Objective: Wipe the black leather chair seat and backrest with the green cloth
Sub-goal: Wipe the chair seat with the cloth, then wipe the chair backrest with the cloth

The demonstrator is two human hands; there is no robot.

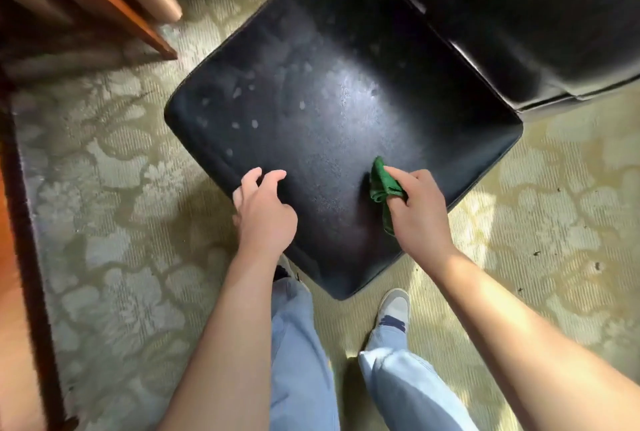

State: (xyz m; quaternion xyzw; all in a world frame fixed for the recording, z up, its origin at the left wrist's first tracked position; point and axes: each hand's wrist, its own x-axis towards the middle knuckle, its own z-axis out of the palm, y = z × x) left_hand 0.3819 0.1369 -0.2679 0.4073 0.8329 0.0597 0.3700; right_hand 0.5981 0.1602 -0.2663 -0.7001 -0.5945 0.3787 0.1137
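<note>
The black leather chair seat (329,111) fills the middle of the view, turned like a diamond, with pale smudges and spots on its left half. Its black backrest (526,14) rises at the upper right. My right hand (419,208) grips the bunched green cloth (382,182) and holds it against the seat near the front right edge. My left hand (265,208) rests at the seat's front left edge, fingers loosely bent, holding nothing.
A patterned beige carpet (114,222) covers the floor. Wooden furniture legs (138,18) stand at the upper left and a dark wooden edge (24,222) runs down the left side. My legs in blue jeans and a grey shoe (393,307) are below the seat.
</note>
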